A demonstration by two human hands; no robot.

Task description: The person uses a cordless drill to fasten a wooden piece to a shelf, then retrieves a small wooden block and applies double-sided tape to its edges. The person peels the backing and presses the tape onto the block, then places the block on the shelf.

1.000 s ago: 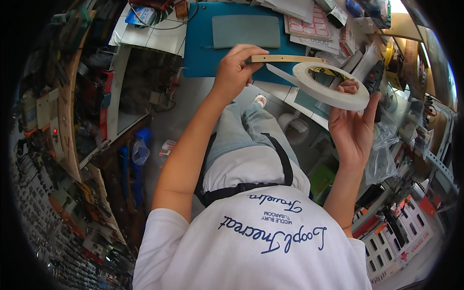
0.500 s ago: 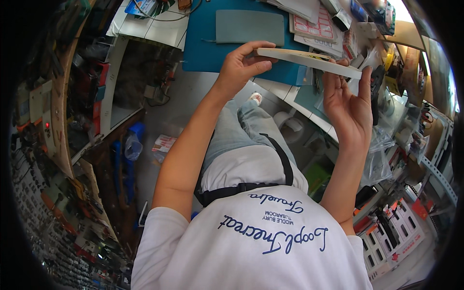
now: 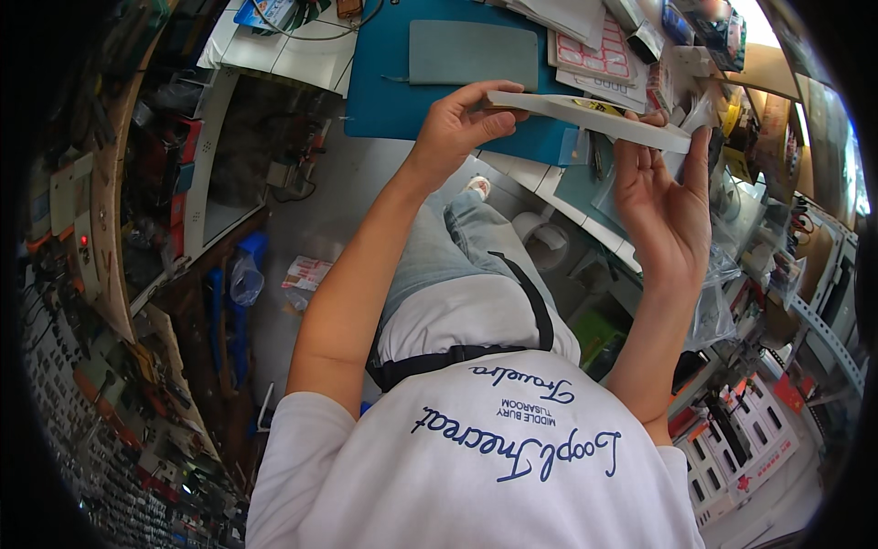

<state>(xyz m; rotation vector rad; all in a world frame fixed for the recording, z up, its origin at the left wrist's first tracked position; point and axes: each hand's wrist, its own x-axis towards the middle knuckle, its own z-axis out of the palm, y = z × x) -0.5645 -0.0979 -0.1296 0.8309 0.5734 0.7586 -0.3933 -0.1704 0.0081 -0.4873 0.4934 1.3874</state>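
Note:
Both hands hold up a thin, flat white object (image 3: 585, 116), seen nearly edge-on, so whether it is a book or a slim box I cannot tell. A patch of yellow shows on its far face. My left hand (image 3: 460, 125) pinches its left end between thumb and fingers. At the right end, my right hand (image 3: 666, 206) supports it from below, thumb at the corner and fingertips curled around the far side. The object hangs in the air above a blue mat (image 3: 380, 101), tilted down to the right. Beyond it lies a closed grey-green notebook (image 3: 473, 53).
Papers and label sheets (image 3: 599, 55) are piled at the back right of the table. Packages and clear plastic bags (image 3: 712, 311) crowd the right side. Crowded shelving (image 3: 110, 238) rises on the left. A white bin (image 3: 541, 240) stands on the floor below the table edge.
The white object's right end has shifted slightly right and down, along with my right hand. A bit more of its yellow face shows. My left hand has barely moved.

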